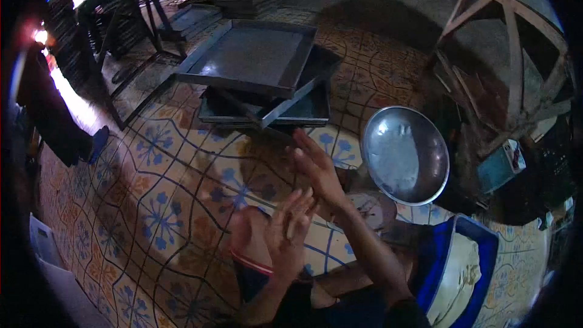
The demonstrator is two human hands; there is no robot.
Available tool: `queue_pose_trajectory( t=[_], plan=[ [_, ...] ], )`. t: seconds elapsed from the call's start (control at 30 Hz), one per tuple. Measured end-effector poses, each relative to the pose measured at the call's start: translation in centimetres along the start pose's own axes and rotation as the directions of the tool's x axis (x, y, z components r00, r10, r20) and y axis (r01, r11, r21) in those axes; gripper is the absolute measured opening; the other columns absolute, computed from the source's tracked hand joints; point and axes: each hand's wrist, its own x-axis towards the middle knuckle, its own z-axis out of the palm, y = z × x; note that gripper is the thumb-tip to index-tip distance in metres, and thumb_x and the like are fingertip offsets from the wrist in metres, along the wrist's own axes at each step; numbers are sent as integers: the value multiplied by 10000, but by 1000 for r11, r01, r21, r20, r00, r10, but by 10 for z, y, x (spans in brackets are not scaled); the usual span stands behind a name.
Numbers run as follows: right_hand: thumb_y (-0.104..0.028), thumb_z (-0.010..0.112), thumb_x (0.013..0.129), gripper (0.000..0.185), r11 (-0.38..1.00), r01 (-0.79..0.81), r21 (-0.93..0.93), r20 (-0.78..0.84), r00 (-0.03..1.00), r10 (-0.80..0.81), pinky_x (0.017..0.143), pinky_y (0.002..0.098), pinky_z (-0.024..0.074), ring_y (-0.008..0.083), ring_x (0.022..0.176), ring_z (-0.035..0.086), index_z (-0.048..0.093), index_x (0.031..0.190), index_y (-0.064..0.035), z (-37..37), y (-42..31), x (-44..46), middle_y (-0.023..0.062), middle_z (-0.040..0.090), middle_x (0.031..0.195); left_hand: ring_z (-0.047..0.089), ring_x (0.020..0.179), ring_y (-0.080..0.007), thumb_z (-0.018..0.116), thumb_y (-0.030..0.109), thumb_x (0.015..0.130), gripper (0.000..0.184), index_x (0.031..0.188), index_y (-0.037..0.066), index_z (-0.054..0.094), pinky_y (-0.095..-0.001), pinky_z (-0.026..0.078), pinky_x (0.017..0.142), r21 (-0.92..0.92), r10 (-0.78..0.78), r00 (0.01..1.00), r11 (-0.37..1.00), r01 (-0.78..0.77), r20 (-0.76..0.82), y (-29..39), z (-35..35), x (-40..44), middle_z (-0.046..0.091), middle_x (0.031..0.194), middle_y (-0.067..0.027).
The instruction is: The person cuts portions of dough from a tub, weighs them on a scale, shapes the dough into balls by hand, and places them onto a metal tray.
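My left hand (288,231) is raised above my lap, its fingers stretched out, with nothing seen in it. Close beside it, a little higher and to the right, my right hand (317,170) is also open and appears to hold nothing. A round metal bowl (398,155) stands tilted to the right of my right hand. At the lower right, a blue container (493,249) holds a pale, dough-like mass (458,279). Beyond my hands are stacked metal trays (252,54), the upper one lying askew on those below.
Patterned tiles (161,212) cover the floor. A wooden frame (513,54) stands at the upper right, with a teal box (501,167) below it. Dark metal frames (115,54) are at the upper left. A pale object (45,237) lies at the left edge.
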Motion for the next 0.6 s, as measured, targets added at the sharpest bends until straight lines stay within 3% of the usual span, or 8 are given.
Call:
queue_pose_trajectory(
  t=[0.07,0.13,0.17,0.23,0.27,0.33,0.5,0.6],
  plan=[
    [-362,512,949,665,991,-130,4,65,989,130,1078,389,295,291,1381,259,243,1462,-37,4,5,57,198,269,1494,629,957,-218,547,178,952,307,1211,20,497,-312,533,783,-14,41,995,999,-43,-90,-3,-45,38,616,1070,-132],
    [-322,587,905,614,942,19,-335,-50,998,-38,1022,430,371,320,1324,349,368,1412,-53,-9,29,124,212,281,1480,572,586,-147,569,214,944,162,945,53,553,-272,504,528,-427,-271,899,898,108,-343,8,-69,67,573,696,-48],
    [-322,587,905,614,940,42,-337,-24,998,-53,1022,430,371,320,1324,349,368,1412,-53,-15,39,157,212,281,1480,572,586,-147,569,214,944,162,945,53,553,-272,504,528,-426,-244,904,901,78,-352,5,-87,79,573,696,-48],
    [-301,632,860,547,352,83,-932,-105,869,-483,996,458,400,387,1244,424,479,1319,-46,-20,53,203,227,332,1433,528,555,-140,616,253,918,192,908,79,536,-267,456,481,-555,40,999,832,-16,31,-10,-120,94,541,682,-37],
    [-301,632,860,547,351,91,-932,-99,868,-486,996,458,400,387,1244,424,479,1319,-46,-22,58,213,227,332,1433,528,555,-140,616,253,918,192,908,79,536,-267,456,481,-555,47,999,832,-24,28,-16,-124,103,541,682,-37],
    [-284,645,837,470,352,-2,-936,-134,927,-350,998,473,393,451,1205,425,547,1209,-14,-19,61,216,239,375,1372,540,508,-153,528,322,959,277,918,52,576,-340,478,503,-104,-154,866,988,119,-475,-17,-120,124,536,627,-46],
    [-270,627,868,372,586,264,-766,-29,897,-441,1008,471,373,432,1251,363,601,1020,68,9,82,160,251,353,1351,514,1102,-281,615,449,872,662,1329,1,444,-465,394,942,-71,-224,906,975,213,-359,-28,-106,208,522,1136,-190],
    [-273,618,894,376,559,241,-794,40,937,-348,1045,449,342,441,1291,316,608,1032,77,46,88,94,262,274,1407,469,1136,-312,626,391,853,561,1250,16,499,-465,337,1002,-32,-222,807,969,244,-548,-10,-99,243,507,1174,-191]
  ],
)
